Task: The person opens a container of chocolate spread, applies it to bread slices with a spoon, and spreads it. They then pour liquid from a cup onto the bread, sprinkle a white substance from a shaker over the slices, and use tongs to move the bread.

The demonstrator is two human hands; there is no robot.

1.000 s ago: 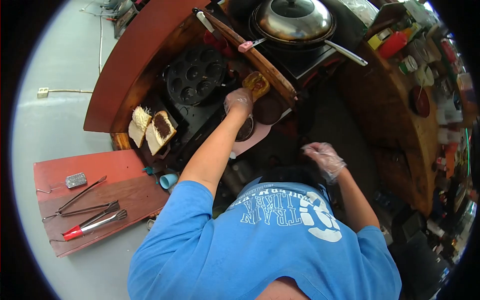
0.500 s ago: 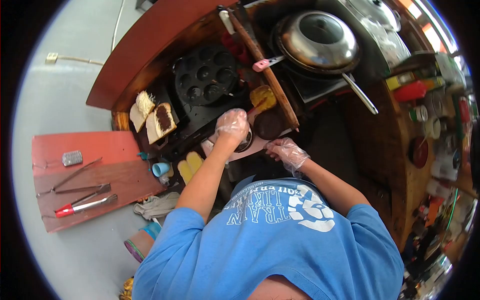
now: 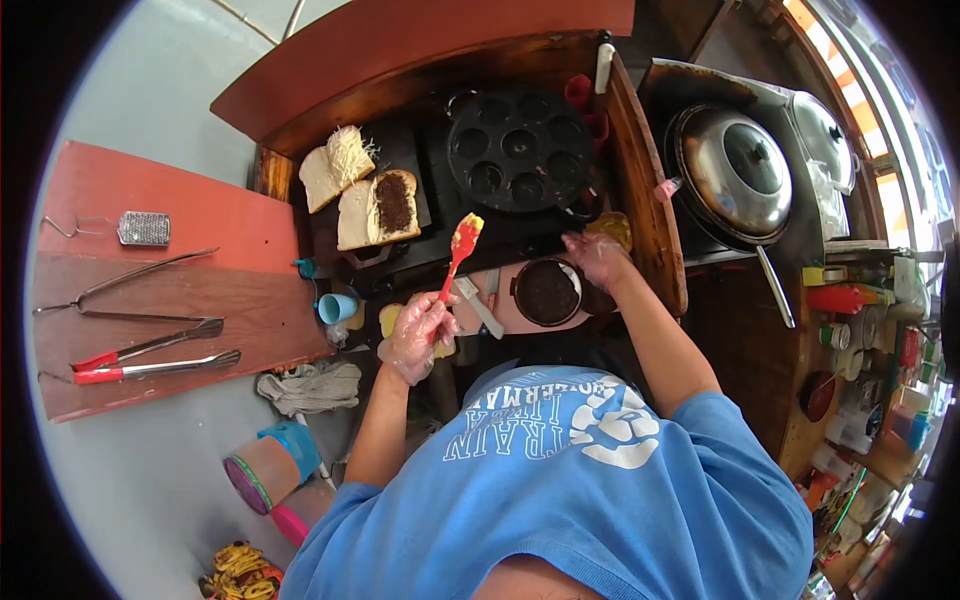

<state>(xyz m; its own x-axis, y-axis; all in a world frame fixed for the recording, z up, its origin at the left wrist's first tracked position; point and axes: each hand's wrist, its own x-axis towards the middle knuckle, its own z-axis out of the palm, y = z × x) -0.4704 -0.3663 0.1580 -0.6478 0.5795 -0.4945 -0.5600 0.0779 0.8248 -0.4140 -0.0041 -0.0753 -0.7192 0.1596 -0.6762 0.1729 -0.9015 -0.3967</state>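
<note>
Red utensil (image 3: 457, 263) near dark-filled bowl (image 3: 548, 323)

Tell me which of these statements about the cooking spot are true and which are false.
1. The left hand holds a red utensil. True.
2. The big pan beside the wooden partition is uncovered. False: a metal lid covers it.
3. Dark topping lies on some bread. True.
4. The right hand holds the red-handled tongs. False: they lie on the side board.
5. Both hands wear clear gloves. True.
</note>
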